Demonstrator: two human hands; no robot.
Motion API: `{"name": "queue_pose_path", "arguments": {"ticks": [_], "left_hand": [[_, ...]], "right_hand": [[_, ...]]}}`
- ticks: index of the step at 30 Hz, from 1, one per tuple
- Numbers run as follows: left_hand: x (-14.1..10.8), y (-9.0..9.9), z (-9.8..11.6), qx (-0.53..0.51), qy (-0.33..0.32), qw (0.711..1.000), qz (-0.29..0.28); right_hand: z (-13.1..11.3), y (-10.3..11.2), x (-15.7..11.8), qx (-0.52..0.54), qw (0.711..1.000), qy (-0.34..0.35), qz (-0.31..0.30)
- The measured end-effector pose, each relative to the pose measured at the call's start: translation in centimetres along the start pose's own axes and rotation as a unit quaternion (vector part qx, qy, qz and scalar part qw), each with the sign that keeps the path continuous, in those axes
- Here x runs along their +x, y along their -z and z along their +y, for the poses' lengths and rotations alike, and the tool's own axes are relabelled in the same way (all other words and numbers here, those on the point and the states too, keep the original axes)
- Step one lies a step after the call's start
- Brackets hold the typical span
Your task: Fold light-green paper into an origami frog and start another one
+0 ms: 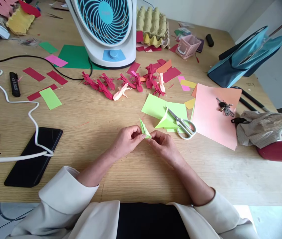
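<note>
1. Left hand point(129, 139) and right hand point(162, 142) pinched a small green paper point(144, 128), centre, seemingly part-folded.
2. Red paper figures point(127, 80), eleven o'clock from there, looked finished.
3. Green sheets point(155, 106), one o'clock, appeared unshaped.

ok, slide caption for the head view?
Left hand and right hand hold a folded green paper piece, scissors nearby, pink and red folded figures beyond.

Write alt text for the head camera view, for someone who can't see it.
A person's left hand and right hand pinch a small folded piece of light green paper over a wood-grain table. Scissors lie partly on light green sheets to the right; beyond the hands are red and pale pink folded figures and a white fan.
</note>
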State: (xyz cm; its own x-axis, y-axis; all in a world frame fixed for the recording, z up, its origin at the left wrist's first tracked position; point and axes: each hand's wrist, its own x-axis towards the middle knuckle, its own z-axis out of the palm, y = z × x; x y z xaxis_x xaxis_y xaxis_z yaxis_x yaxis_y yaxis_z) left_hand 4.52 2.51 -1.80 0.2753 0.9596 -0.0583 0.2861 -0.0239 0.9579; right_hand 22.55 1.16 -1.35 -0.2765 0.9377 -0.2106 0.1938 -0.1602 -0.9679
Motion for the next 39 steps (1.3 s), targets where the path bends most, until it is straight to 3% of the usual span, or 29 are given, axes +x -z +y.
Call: {"name": "queue_pose_path", "arguments": {"ticks": [7, 14, 19, 23, 32, 36, 39], "left_hand": [[-0.1, -0.4, -0.3, -0.098, 0.031, 0.995, -0.016], [0.1, 0.0, -0.4, -0.049, 0.003, 0.999, -0.018], [0.1, 0.1, -0.9, -0.055, 0.021, 0.996, -0.060], [0.1, 0.2, -0.4, -0.093, 0.050, 0.993, -0.053], [-0.1, 0.0, -0.2, -0.109, 0.049, 0.992, -0.032], [-0.1, 0.2, -0.4, -0.086, 0.058, 0.994, -0.019], [-0.1, 0.4, -0.5, -0.079, 0.056, 0.995, -0.026]], "right_hand": [[0.6, -0.4, -0.1, -0.024, 0.998, 0.003, 0.051], [-0.1, -0.1, -0.2, 0.026, 1.000, 0.007, 0.003], [-0.2, 0.2, -0.1, 0.026, 0.999, 0.018, 0.010], [-0.1, 0.1, -0.1, 0.020, 0.999, 0.024, 0.015], [0.6, -0.2, -0.2, -0.041, 0.998, 0.038, 0.017], [1.3, -0.2, -0.6, -0.071, 0.987, 0.124, 0.072], [1.4, 0.0, -0.9, -0.189, 0.946, 0.243, 0.098]]}}
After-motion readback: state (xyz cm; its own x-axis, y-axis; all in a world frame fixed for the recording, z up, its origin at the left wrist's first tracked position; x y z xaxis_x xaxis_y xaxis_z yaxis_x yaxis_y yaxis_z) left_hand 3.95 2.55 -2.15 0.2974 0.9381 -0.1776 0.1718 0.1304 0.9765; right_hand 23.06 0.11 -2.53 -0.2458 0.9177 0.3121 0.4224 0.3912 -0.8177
